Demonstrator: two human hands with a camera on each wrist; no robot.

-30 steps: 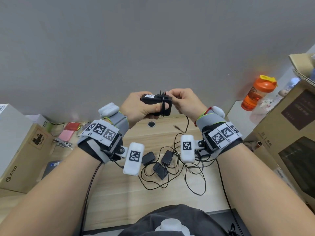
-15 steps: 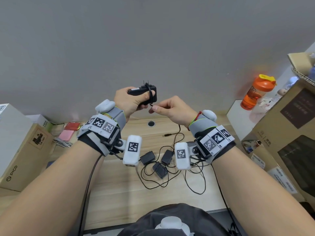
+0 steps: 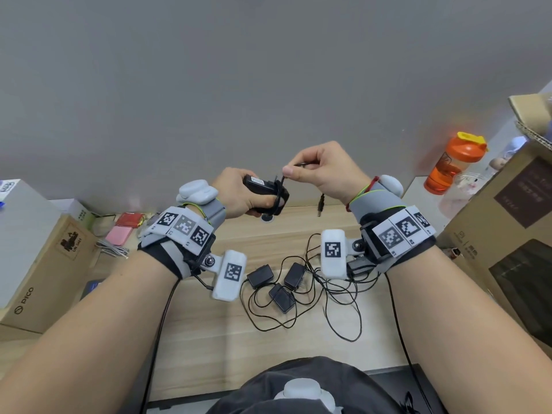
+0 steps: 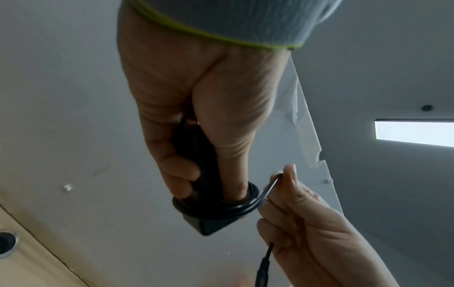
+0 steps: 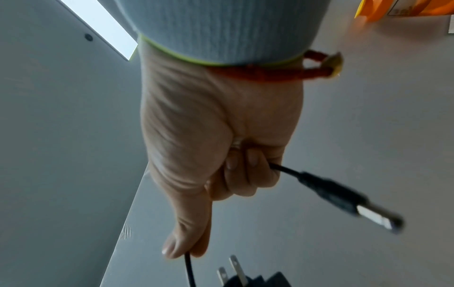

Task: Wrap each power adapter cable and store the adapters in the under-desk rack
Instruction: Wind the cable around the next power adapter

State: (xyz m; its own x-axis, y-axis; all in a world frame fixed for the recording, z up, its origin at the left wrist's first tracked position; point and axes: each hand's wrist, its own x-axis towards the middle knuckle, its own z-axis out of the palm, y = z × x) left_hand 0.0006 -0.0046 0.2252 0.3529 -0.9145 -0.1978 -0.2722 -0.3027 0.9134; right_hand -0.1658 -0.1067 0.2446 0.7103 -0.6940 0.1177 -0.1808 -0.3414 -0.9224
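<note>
Head view: a box (image 3: 38, 264) at nine o'clock reads "PICO". The left hand (image 3: 239, 192) grips a black adapter (image 3: 264, 192) above the desk (image 3: 209, 339); the right hand (image 3: 325, 171) pinches its cable (image 3: 301, 165) (at one o'clock).

Left wrist view: cable coils ring the adapter.

Right wrist view: barrel plug (image 5: 349, 203) dangles from curled fingers.

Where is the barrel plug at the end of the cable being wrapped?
In the head view the barrel plug hangs free below the right hand, right of the adapter that the left hand grips, above the desk's far edge.
</note>
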